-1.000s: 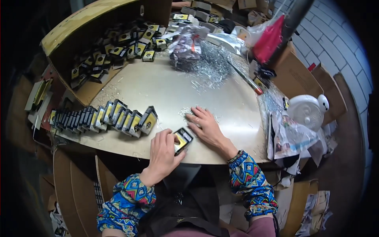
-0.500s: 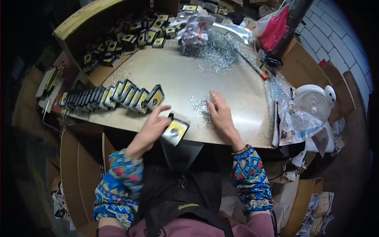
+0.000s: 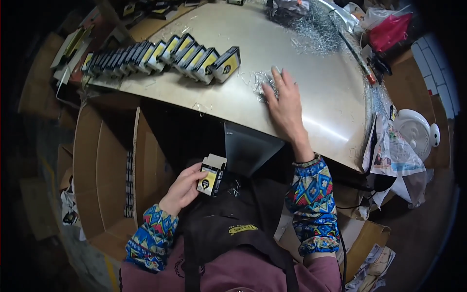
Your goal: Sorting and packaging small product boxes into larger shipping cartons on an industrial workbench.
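Note:
My left hand [image 3: 184, 189] is closed round a small black and yellow box [image 3: 208, 184], held low in front of the apron. A pale flap stands up at that box's top end. On the metal tabletop, my right hand [image 3: 284, 105] rests with its fingers stretched over a small pile of thin silvery metal pieces [image 3: 262, 83]. The pieces look like pins or bent wires; their exact kind is too small to tell. Left of that hand, a row of similar boxes [image 3: 146, 56] leans along the table, the nearest one [image 3: 226, 64] tilted at the row's right end.
A large heap of the silvery pieces [image 3: 318, 31] lies at the back, beside a rod [image 3: 352, 48]. A white fan [image 3: 412, 127] and crumpled newspaper [image 3: 389, 146] stand at the right. Below the table's left edge is an open cardboard carton [image 3: 112, 175] with boxes stacked inside.
My left hand has drawn the box from the table edge down toward the apron. The view has shifted, so the table sits higher. My right hand stays at the small pile.

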The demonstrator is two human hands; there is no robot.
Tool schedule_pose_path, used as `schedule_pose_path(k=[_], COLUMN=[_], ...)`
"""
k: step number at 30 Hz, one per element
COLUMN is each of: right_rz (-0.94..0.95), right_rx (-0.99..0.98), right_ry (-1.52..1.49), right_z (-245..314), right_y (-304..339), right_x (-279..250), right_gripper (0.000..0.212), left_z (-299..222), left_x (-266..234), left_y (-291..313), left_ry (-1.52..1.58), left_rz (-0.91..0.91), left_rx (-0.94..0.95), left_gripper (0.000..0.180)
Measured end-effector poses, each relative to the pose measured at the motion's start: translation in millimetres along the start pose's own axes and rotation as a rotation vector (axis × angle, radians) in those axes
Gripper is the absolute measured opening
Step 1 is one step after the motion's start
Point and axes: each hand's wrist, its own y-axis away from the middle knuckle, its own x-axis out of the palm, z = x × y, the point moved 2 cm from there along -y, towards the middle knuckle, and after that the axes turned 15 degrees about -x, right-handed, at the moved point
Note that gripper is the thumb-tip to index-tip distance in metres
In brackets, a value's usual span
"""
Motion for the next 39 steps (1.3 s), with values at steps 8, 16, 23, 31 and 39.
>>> schedule_pose_path(k=[8,16,23,31,39], right_rz=[0.056,0.045,-0.001,0.173,0.391], right_rx=[-0.121,-0.116,-0.028,-0.259,-0.134], right_ry=[0.073,0.171,-0.266,-0.022,-0.323], right_z=[22,105,115,117,132], right_y=[1,64,81,135,174], right_x=[17,0,-61,7,16], right_gripper=[0.041,0.045,0.037,0.047,0.047], left_z=[27,56,61,62,67], left_x=[-5,17,21,34,15], left_y=[-49,-60,-56,-58,-73], left_ry=[-0.68,-0.319,-0.301,-0.947,-1.153], left_rz=[-0.279,-0.271,-0.198,-0.48,-0.53], left_rx=[-0.091,-0.056,0.056,0.264,0.583], left_gripper=[0.033,0.014,0.036,0.076,0.042])
